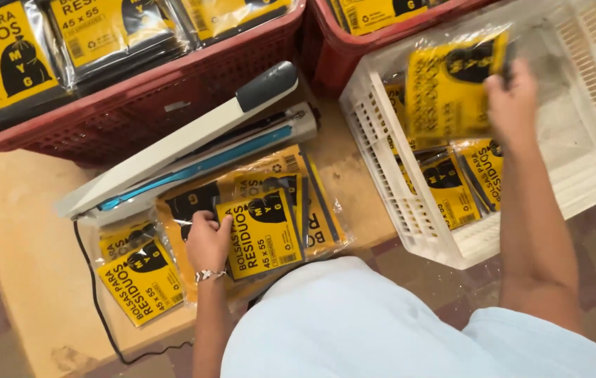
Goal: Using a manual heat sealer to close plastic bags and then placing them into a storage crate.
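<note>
My left hand (207, 240) rests on a yellow-and-black plastic packet (261, 234) at the top of a small stack on the wooden table (25, 231), gripping its left edge. My right hand (513, 98) reaches out over the white slatted crate (396, 189) and holds another yellow packet (448, 87) by its upper right corner, above several packets lying inside the crate. The held packet is motion-blurred.
A white impulse heat sealer (193, 140) with a grey handle lies diagonally on the table behind the stack, its black cord (98, 308) trailing off the front edge. Two red crates (151, 98) of similar packets stand at the back. A loose packet (140, 276) lies left of my left hand.
</note>
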